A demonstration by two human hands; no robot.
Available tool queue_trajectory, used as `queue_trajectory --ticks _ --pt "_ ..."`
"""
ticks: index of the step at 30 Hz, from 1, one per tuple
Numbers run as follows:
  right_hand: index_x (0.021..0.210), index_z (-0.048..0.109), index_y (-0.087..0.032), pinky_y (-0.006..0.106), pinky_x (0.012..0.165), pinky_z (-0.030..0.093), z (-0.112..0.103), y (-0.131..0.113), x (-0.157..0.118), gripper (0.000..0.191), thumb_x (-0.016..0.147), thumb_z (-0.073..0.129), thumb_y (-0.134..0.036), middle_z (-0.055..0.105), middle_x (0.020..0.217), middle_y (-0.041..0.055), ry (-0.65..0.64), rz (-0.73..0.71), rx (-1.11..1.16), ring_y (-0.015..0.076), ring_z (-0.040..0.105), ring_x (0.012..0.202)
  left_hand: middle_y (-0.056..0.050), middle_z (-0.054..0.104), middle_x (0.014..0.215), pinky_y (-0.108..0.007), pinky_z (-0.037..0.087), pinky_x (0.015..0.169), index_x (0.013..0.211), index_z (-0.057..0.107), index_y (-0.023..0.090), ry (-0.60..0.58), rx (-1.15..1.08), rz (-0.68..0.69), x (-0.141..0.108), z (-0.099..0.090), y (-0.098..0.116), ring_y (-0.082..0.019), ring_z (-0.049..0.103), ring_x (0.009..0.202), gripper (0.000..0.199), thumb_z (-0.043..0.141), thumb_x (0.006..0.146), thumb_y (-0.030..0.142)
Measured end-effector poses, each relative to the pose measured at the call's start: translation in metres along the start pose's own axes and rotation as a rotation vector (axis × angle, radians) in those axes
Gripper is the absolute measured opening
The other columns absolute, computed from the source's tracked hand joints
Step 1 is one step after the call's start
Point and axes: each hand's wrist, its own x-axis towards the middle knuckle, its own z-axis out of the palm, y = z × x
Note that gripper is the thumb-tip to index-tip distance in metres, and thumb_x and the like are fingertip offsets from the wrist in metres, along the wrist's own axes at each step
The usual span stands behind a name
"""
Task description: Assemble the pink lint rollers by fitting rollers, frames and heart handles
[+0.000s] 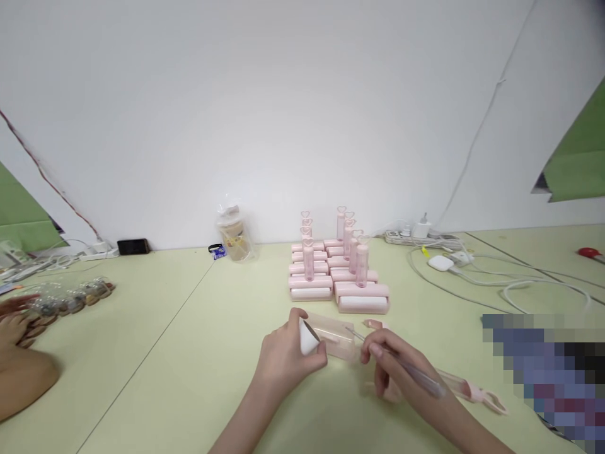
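Note:
My left hand is closed round a white paper roll, whose open brown core faces up and to the right. Beside the roll, a see-through pinkish cover or sheet stretches towards my right hand; whether the two are joined I cannot tell. My right hand grips a thin tool with a narrow metal tip and a clear handle. Its tip meets the right end of the see-through piece. Beneath and beyond my right wrist lies a clear pink handle with a heart-shaped loop, partly hidden.
Two rows of pink lint rollers stand ahead, handles upright. A bagged drink cup and a black phone are near the wall. Cables and a white charger lie right. Another person's arm rests at left beside several bagged round items.

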Motion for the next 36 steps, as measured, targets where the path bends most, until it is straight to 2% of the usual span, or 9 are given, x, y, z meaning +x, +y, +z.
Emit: queue_trajectory --ticks 6,12,17,21,23,27,32,34,36 --pt "0.068 0.038 -0.022 0.022 0.043 0.039 -0.015 -0.037 0.019 0.032 0.084 0.053 -0.047 0.057 0.050 -0.0062 0.225 -0.175 0.137 0.0094 0.049 0.037 0.003 0.063 0.083 -0.025 0.040 0.064 0.098 0.043 0.025 0.068 -0.245 0.153 0.017 -0.008 0.018 -0.018 0.060 0.072 0.031 0.057 0.071 0.031" --pt "0.058 0.042 -0.022 0.023 0.044 0.033 -0.012 -0.077 0.057 0.038 0.080 0.052 -0.051 0.046 0.044 -0.0055 0.260 -0.220 -0.270 0.0114 0.043 0.042 0.003 0.059 0.081 -0.025 0.042 0.066 0.096 0.046 0.022 0.140 -0.627 0.363 0.047 0.008 0.044 -0.016 0.058 0.074 0.032 0.061 0.068 0.023" --pt "0.089 0.054 -0.024 0.024 0.049 0.034 -0.006 -0.061 0.068 0.027 0.075 0.059 -0.047 0.046 0.062 -0.0058 0.198 -0.241 -0.365 0.0130 0.045 0.052 0.001 0.057 0.082 -0.026 0.045 0.066 0.094 0.046 0.021 0.247 -0.846 0.352 0.059 0.021 0.040 -0.015 0.058 0.074 0.033 0.063 0.066 0.020" --pt "0.115 0.043 -0.029 0.025 0.051 0.040 -0.004 -0.039 0.060 0.057 0.066 0.069 -0.041 0.051 0.087 -0.0011 0.018 -0.272 -0.367 0.0131 0.046 0.057 0.001 0.054 0.084 -0.028 0.045 0.073 0.095 0.045 0.021 0.409 -0.936 0.293 0.059 0.021 0.034 -0.015 0.057 0.078 0.030 0.062 0.071 0.026" --pt "0.108 0.051 -0.028 0.027 0.051 0.040 0.002 -0.029 0.057 0.051 0.063 0.073 -0.038 0.053 0.084 -0.0005 -0.060 -0.283 -0.377 0.0163 0.049 0.061 0.001 0.054 0.083 -0.029 0.046 0.070 0.098 0.043 0.021 0.452 -0.986 0.293 0.056 0.017 0.035 -0.014 0.058 0.075 0.031 0.061 0.074 0.029" --pt "0.084 0.058 -0.024 0.028 0.052 0.039 0.021 -0.016 0.062 0.013 0.076 0.060 -0.034 0.054 0.068 -0.0018 -0.034 -0.300 -0.334 0.0180 0.050 0.060 0.001 0.056 0.079 -0.030 0.048 0.068 0.099 0.037 0.022 0.508 -1.092 0.370 0.049 0.000 0.042 -0.015 0.060 0.071 0.036 0.060 0.076 0.036" --pt "0.075 0.059 -0.021 0.029 0.058 0.045 0.024 -0.018 0.071 0.021 0.084 0.048 -0.037 0.058 0.067 -0.0005 0.069 -0.319 -0.208 0.0186 0.057 0.064 0.000 0.056 0.082 -0.031 0.049 0.067 0.105 0.029 0.025 0.801 -1.067 0.551 0.045 -0.016 0.032 -0.015 0.060 0.071 0.040 0.055 0.080 0.041" --pt "0.075 0.057 -0.020 0.030 0.059 0.046 0.012 -0.024 0.070 0.028 0.088 0.039 -0.038 0.060 0.071 0.0020 0.185 -0.323 -0.151 0.0194 0.058 0.067 -0.002 0.055 0.089 -0.032 0.048 0.072 0.108 0.027 0.024 0.699 -0.806 0.557 0.046 -0.012 0.022 -0.016 0.060 0.078 0.036 0.048 0.084 0.041" --pt "0.074 0.054 -0.020 0.030 0.060 0.045 -0.004 -0.032 0.063 0.029 0.089 0.034 -0.034 0.058 0.074 0.0028 0.313 -0.345 -0.109 0.0186 0.057 0.068 -0.005 0.056 0.096 -0.032 0.046 0.077 0.111 0.033 0.023 0.399 -0.489 0.581 0.047 -0.002 0.011 -0.018 0.059 0.087 0.036 0.050 0.084 0.040"
